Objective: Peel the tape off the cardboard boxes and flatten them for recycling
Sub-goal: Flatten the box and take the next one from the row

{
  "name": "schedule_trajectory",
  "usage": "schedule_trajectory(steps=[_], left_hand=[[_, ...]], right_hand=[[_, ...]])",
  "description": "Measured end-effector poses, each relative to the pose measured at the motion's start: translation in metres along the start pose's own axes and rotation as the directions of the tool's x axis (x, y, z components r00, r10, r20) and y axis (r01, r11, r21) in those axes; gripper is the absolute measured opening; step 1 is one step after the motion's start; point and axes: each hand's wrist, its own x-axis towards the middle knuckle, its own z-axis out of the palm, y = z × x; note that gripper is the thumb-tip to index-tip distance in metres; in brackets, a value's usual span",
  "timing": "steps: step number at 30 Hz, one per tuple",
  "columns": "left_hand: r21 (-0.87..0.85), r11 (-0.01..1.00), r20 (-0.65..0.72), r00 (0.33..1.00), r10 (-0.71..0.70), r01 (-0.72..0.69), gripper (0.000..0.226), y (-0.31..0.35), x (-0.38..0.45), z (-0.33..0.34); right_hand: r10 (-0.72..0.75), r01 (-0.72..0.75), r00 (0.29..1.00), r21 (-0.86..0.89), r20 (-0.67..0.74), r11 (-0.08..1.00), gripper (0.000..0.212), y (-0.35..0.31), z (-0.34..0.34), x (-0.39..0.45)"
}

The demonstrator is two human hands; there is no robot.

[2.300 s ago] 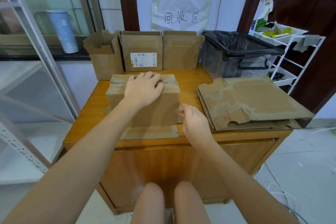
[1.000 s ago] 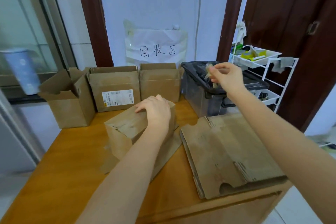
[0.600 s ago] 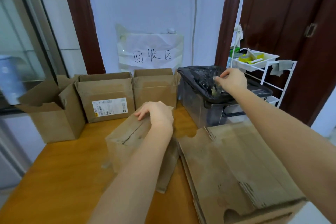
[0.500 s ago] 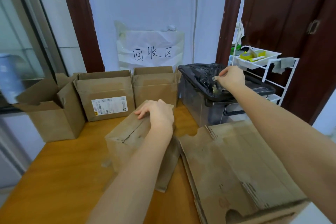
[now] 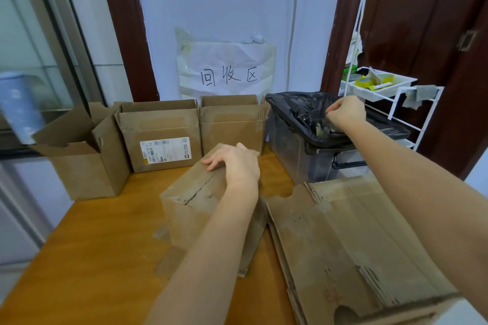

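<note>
Cardboard box (image 5: 200,206): in the middle of the wooden worktop (image 5: 87,245), tipped up on one edge, top flaps meeting along a rough seam.
Left hand (image 5: 235,163): lying flat on top of the box, fingers (image 5: 211,163) straight, holding it down.
Right hand (image 5: 346,113): out over the bin with the black bag (image 5: 295,113), fingers curled in a pinch; a bit of crumpled clear tape (image 5: 320,128) just under them, can't tell if still pinched or already let go.
Change: 2.3 s ago right hand down at the side of the box; now moved away to the bin with the peeled tape. Box also turned and tipped since then.
Meaning: likely one strip off this box and thrown out; next job looks like checking for more tape, then opening the flaps and squashing it flat.
Flat pile (image 5: 351,240): squashed cardboard stacked on the right side of the worktop, just beside the box.
Waiting boxes: open box (image 5: 87,163) at the left, box with a white label (image 5: 161,134) and plain box (image 5: 232,124) at the back, all not yet flat.
Wall: paper sign (image 5: 227,71) with writing, above the boxes.
</note>
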Motion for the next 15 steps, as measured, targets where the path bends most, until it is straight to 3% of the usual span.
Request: schedule_trajectory(steps=[8, 15], left_hand=[[0.055, 0.993, -0.139, 0.984, 0.107, -0.1, 0.041, -0.013, -0.015, 0.001], [-0.041, 0.98, -0.258, 0.95, 0.176, -0.193, 0.046, -0.046, -0.05, 0.019]], right_hand=[[-0.152, 0.148, 0.987, -0.066, -0.058, 0.987, 0.022, -0.02, -0.016, -0.022], [-0.255, 0.255, 0.967, -0.031, 0.01, 0.966, 0.016, -0.055, -0.021, -0.08]])
